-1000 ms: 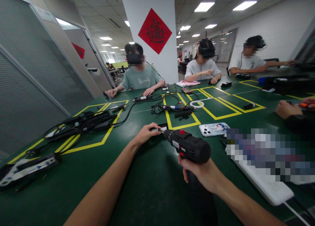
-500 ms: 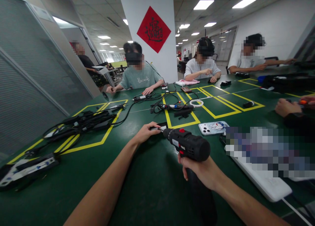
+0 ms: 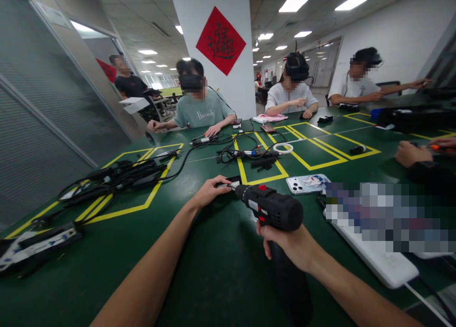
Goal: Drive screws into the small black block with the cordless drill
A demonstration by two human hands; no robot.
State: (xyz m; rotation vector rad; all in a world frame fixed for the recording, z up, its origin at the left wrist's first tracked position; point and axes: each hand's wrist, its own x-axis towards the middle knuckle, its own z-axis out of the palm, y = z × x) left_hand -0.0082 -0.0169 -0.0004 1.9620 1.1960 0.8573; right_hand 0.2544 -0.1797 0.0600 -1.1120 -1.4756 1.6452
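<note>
Black power drill (image 3: 272, 207), clasped in the right grip (image 3: 288, 245), points toward a small dark case (image 3: 234, 179). The left grip (image 3: 211, 192) holds this case on the green table (image 3: 213, 265).

At the frame's centre, the left hand (image 3: 213, 190) held a small part (image 3: 234, 179) against the table (image 3: 210, 279). The drill (image 3: 272, 206) was right of it, the right hand (image 3: 285, 242) around its grip. A cable heap (image 3: 140, 180) lay at left; a phone (image 3: 307, 183) lay right of the drill, above a corded slab (image 3: 386, 266). Beyond, a ring (image 3: 284, 153) lay by yet more cords (image 3: 245, 153). At upper centre, a co-worker (image 3: 204, 109) sat before a column (image 3: 237, 91).
</note>
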